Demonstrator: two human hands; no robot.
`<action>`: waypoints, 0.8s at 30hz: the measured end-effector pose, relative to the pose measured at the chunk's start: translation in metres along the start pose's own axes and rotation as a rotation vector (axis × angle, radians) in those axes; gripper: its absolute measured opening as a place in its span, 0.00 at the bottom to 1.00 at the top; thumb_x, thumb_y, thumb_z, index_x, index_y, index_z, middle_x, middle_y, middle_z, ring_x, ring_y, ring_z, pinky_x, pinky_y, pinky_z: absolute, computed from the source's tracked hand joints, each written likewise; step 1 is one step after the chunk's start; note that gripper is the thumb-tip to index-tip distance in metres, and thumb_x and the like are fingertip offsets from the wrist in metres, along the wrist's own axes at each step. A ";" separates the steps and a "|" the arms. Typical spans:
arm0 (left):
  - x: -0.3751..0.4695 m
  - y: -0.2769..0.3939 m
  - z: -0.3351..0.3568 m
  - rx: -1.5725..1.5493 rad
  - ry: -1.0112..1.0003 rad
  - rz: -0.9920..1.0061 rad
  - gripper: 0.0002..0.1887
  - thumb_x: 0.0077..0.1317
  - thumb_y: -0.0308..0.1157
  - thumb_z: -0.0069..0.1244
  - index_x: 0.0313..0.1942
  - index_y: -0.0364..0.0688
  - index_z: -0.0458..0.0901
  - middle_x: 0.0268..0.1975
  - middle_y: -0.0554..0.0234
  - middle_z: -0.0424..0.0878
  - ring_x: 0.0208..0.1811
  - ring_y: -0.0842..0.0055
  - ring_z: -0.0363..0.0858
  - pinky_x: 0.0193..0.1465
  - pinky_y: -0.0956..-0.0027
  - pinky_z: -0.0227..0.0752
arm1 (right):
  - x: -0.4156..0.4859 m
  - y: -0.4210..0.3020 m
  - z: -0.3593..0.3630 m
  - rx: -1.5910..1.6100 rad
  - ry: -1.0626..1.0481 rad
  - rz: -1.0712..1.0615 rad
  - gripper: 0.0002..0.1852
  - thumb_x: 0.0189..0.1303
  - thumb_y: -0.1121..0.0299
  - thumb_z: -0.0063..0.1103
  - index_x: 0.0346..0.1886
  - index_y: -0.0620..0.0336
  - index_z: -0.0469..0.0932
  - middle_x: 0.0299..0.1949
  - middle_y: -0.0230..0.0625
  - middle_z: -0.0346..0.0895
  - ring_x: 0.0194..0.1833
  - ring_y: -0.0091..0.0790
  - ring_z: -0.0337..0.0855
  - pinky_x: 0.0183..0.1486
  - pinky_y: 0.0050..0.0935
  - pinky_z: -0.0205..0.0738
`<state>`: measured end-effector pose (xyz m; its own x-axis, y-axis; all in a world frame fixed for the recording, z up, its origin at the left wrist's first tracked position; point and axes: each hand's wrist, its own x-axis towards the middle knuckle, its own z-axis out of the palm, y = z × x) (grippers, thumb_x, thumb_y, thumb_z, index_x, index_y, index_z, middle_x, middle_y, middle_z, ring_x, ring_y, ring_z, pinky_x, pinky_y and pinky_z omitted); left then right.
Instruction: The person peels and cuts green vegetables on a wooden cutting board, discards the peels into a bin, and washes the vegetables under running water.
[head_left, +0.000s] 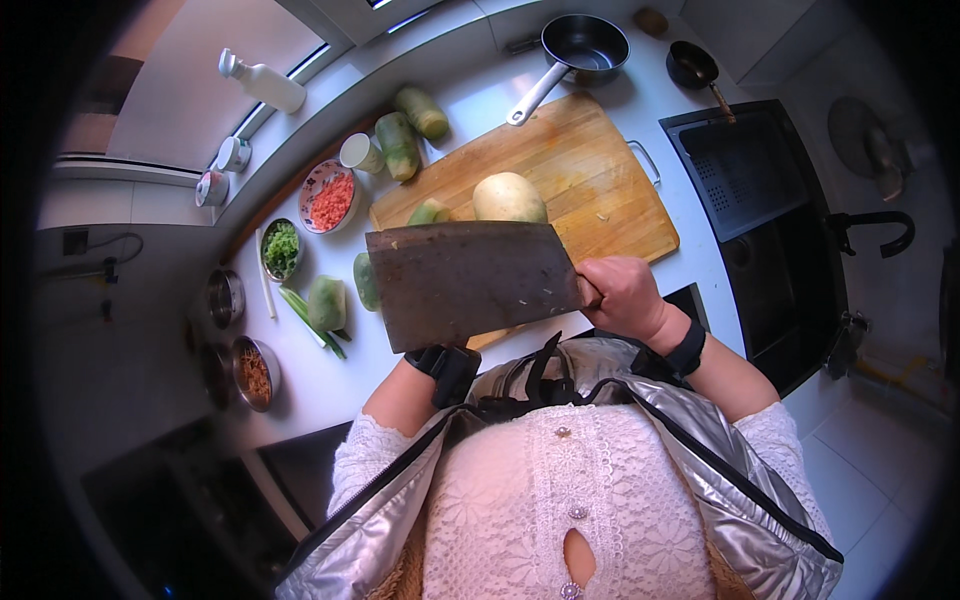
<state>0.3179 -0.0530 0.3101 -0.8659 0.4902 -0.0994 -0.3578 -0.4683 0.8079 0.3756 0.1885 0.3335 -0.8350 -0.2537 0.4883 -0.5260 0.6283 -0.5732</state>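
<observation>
In my right hand (619, 292) is the wooden handle of a large cleaver (476, 281), its broad dark blade held up flat towards me and pointing left. The blade hides my left hand; only the forearm and a black wristband (450, 367) show below it. A wooden cutting board (615, 187) lies beyond and below the cleaver. On it sits a large, pale round vegetable (510, 196), just past the blade's upper edge. A green vegetable piece (430, 211) is partly covered by the blade, and another green piece (365, 281) shows at its left end.
Left on the counter are a bowl of chopped orange-red bits (330, 202), a bowl of chopped greens (282, 250), scallions (307, 315), a green chunk (327, 302) and a metal bowl of brown shreds (255, 373). Behind stand green vegetables (397, 142) and a saucepan (585, 49). A sink (780, 277) is right.
</observation>
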 end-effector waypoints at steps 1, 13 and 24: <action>0.000 0.000 0.000 0.005 0.002 0.007 0.28 0.58 0.34 0.58 0.58 0.41 0.68 0.55 0.58 0.76 0.56 0.66 0.75 0.60 0.59 0.69 | 0.000 -0.001 0.000 -0.003 0.002 0.001 0.07 0.42 0.73 0.59 0.25 0.57 0.70 0.19 0.38 0.72 0.24 0.42 0.77 0.25 0.36 0.70; -0.004 0.002 -0.004 -0.006 0.053 0.047 0.29 0.58 0.35 0.58 0.59 0.42 0.68 0.55 0.58 0.76 0.55 0.68 0.75 0.59 0.60 0.70 | 0.001 -0.001 0.007 -0.057 -0.004 0.058 0.07 0.43 0.74 0.59 0.24 0.57 0.69 0.18 0.39 0.72 0.23 0.43 0.77 0.25 0.36 0.71; 0.009 0.005 0.009 0.008 -0.108 -0.266 0.31 0.61 0.40 0.55 0.62 0.43 0.63 0.57 0.60 0.73 0.52 0.72 0.76 0.57 0.65 0.70 | -0.005 0.031 0.009 -0.033 0.076 0.338 0.06 0.48 0.74 0.58 0.25 0.59 0.70 0.20 0.46 0.70 0.25 0.53 0.74 0.26 0.40 0.68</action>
<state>0.3114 -0.0438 0.3183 -0.6998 0.6706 -0.2461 -0.5642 -0.3076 0.7662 0.3618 0.2023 0.3071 -0.9460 0.0278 0.3229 -0.2151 0.6913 -0.6898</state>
